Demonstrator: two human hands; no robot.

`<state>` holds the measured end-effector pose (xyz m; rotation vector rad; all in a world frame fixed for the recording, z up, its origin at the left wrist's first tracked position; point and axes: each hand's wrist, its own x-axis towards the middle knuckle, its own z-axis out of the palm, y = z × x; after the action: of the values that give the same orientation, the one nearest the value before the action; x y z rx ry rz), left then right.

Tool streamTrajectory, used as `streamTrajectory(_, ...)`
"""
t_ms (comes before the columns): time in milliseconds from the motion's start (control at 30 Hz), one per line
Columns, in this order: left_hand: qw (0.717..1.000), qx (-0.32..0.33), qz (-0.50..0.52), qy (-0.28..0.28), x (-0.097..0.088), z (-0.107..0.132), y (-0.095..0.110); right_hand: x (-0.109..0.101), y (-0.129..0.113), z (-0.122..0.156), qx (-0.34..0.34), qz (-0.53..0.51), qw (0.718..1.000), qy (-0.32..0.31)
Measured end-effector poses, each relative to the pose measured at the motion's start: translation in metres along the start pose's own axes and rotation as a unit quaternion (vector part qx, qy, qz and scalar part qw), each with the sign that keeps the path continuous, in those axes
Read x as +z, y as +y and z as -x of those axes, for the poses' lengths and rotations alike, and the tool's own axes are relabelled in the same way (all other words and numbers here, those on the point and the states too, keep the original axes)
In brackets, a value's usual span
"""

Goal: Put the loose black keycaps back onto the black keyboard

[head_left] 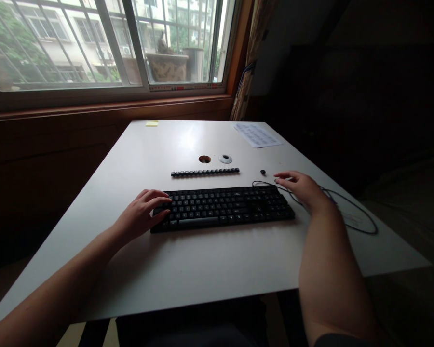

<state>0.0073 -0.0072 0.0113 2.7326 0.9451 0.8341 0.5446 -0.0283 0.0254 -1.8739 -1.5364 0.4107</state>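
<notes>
A black keyboard lies across the white table. My left hand rests over its left end, fingers stretched out on the keys and thumb apart from them. Past the keyboard's far right corner is my right hand, with thumb and fingertips drawn close together. A tiny dark bit shows at those fingertips, too small to name. Just left of them sits a loose black keycap. Behind the keyboard, several black keycaps stand in a straight row. The keyboard's cable loops on the table, partly under my right wrist.
Beyond the keycap row are a round hole in the tabletop and a white ring-shaped cover. Printed paper lies at the far right, a yellow sticky note at the far left. A barred window is behind the table.
</notes>
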Motion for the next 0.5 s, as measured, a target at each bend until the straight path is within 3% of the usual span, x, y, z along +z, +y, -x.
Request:
streamTrajectory(200,1.0,-0.003,0.0,0.0,0.0001,-0.0002,-0.0002,-0.0062,-0.0075,0.007,0.041,-0.035,0.988,-0.146)
streamTrajectory(500,1.0,-0.002,-0.003,-0.003,-0.0009,-0.0007,0.0009,-0.0047,-0.006,0.0079,0.048,-0.043,0.987,-0.147)
